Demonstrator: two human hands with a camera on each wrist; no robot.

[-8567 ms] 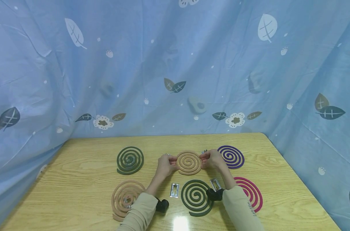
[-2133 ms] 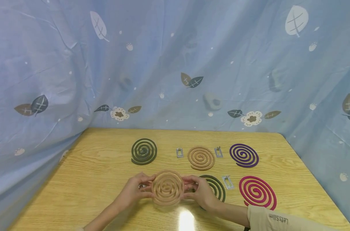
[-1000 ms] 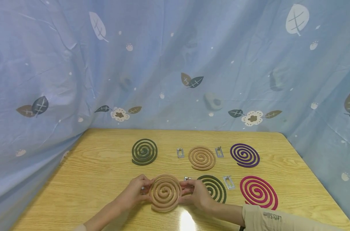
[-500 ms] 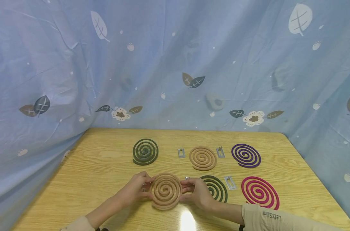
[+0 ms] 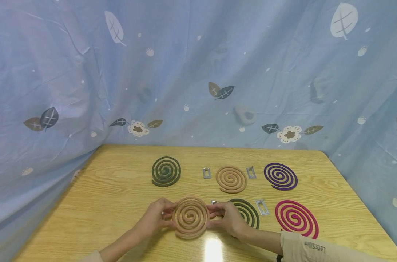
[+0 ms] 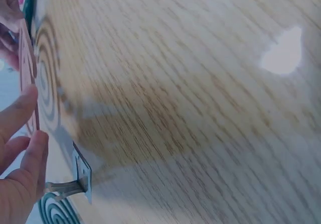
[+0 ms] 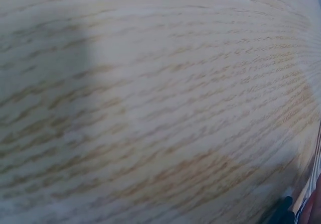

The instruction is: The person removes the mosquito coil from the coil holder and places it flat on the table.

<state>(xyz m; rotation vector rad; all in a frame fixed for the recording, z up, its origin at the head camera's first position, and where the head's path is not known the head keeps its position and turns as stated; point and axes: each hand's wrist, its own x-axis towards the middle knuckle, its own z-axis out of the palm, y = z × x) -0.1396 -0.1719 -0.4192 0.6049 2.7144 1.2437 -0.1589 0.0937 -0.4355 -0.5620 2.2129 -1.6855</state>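
Observation:
Both hands hold a tan mosquito coil (image 5: 190, 216) by opposite edges, raised off the table near its front middle. My left hand (image 5: 153, 218) pinches the left edge, thumb nearest the camera. My right hand (image 5: 231, 219) pinches the right edge and partly covers a dark green coil (image 5: 255, 218) lying behind it. In the left wrist view the coil (image 6: 27, 58) appears almost edge-on, with its shadow on the wood. A metal stand (image 6: 83, 176) lies on the table below the left fingers. The right wrist view shows mostly wood, with a bit of finger (image 7: 314, 206) at its edge.
Along the back lie a dark green coil (image 5: 165, 171), a tan coil (image 5: 230, 177) and a purple coil (image 5: 278, 175). A pink coil (image 5: 296, 217) lies front right. Small metal stands (image 5: 207, 177) (image 5: 251, 176) sit among them. A blue curtain (image 5: 185, 72) surrounds the wooden table (image 5: 113, 189).
Earlier both hands held the back tan coil, which now lies on the table; the front-left tan coil is now lifted between them. In the last second the hands have barely moved.

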